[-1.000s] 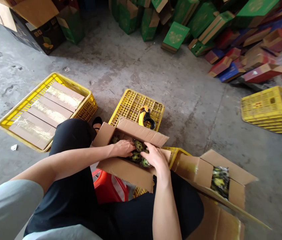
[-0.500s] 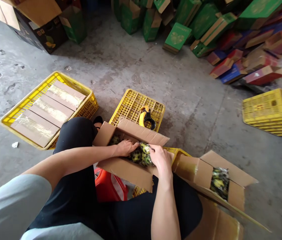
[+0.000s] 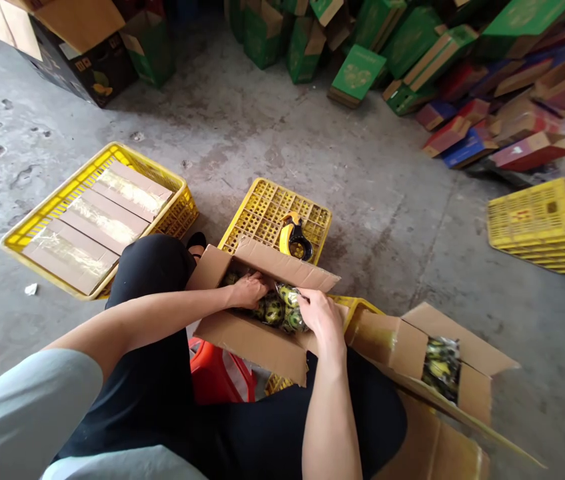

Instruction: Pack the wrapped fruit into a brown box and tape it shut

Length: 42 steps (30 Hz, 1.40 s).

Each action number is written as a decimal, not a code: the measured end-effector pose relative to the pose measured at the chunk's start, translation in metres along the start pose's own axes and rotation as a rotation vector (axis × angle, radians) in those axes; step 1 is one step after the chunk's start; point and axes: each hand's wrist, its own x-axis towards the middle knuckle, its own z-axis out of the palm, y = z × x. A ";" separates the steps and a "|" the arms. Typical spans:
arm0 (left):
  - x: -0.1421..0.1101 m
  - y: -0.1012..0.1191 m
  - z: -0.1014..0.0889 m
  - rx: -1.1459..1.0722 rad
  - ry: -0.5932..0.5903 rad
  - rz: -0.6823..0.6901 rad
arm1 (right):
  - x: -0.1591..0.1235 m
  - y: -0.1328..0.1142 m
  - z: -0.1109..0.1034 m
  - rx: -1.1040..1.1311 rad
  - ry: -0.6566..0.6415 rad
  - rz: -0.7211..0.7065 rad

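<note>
- so, as i read it, the work is part way along: three flat, brown cardboard cartons (image 3: 105, 217) with shiny tape across their tops lie side by side in the yellow plastic slatted crate (image 3: 181, 210), well off to the left of my left hand (image 3: 249, 291) and a little beyond it. those look finished.
- not yet finished, i would judge, is the open brown cardboard box (image 3: 255, 343) right under both my hands; its flaps are spread outward.
- inside that box, under and between my hands, sit the round, mottled green-and-dark pieces (image 3: 273, 311), fruit by the look of them, in clear wrapping. they seem to be in place but unsettled, so arranging them looks like the step in hand.
- well to the right of my right hand (image 3: 319, 317) stands another open cardboard box with tall brown flaps (image 3: 462, 338), with similar wrapped pieces in it, also unclosed.
- just beyond my hands, the yellow-and-black plastic tape dispenser (image 3: 287, 239) rests on the upturned yellow plastic crate (image 3: 251, 217), touched by neither hand.
- my left hand is half curled, fingers bent down among the pieces; i cannot tell whether they grip one.
- my right hand is nearly closed, thumb and forefinger seemingly pinching the clear plastic film (image 3: 294, 294) at the right end of the pieces.
</note>
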 end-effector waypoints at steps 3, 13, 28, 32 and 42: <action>-0.001 0.002 -0.001 -0.021 0.007 -0.015 | 0.001 0.000 0.001 0.012 0.008 -0.002; -0.014 0.004 -0.049 -0.195 0.190 0.103 | 0.007 0.010 -0.006 0.050 0.103 0.142; -0.010 -0.001 -0.054 -0.378 0.061 0.002 | -0.003 0.027 -0.018 0.203 0.149 -0.013; 0.003 0.019 -0.040 -0.335 0.002 0.052 | -0.011 0.022 -0.015 0.132 0.197 0.131; 0.038 0.039 -0.035 0.084 -0.227 0.180 | -0.008 0.007 0.001 -0.113 0.006 0.100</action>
